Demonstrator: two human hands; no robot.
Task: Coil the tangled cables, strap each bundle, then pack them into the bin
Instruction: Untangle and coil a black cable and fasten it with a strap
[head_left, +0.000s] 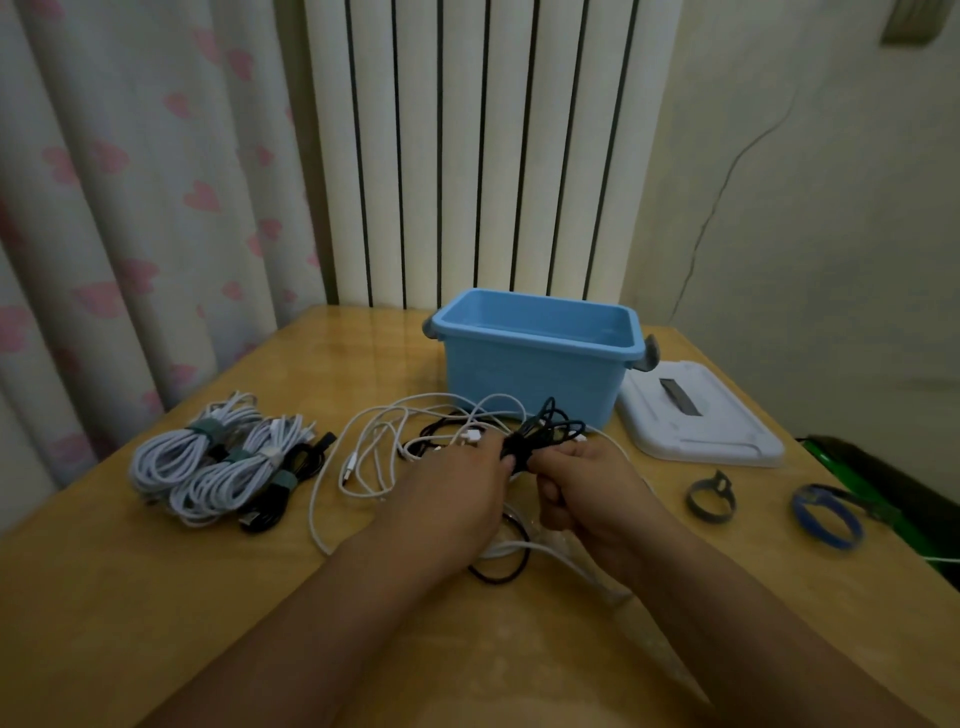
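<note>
The right hand (576, 488) and left hand (462, 483) both pinch a small black cable bundle (540, 431) in the middle of the frame, over loose white cables (384, 441) on the desk (156, 597). The empty blue bin (535, 358) stands just behind. Strapped bundles (218, 462) lie at the left, two straps (711, 493) at the right.

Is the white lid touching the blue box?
Cannot tell. In the head view the white lid lies flat beside the blue bin, its near corner right at the bin's wall, with no clear gap or contact visible.
</note>
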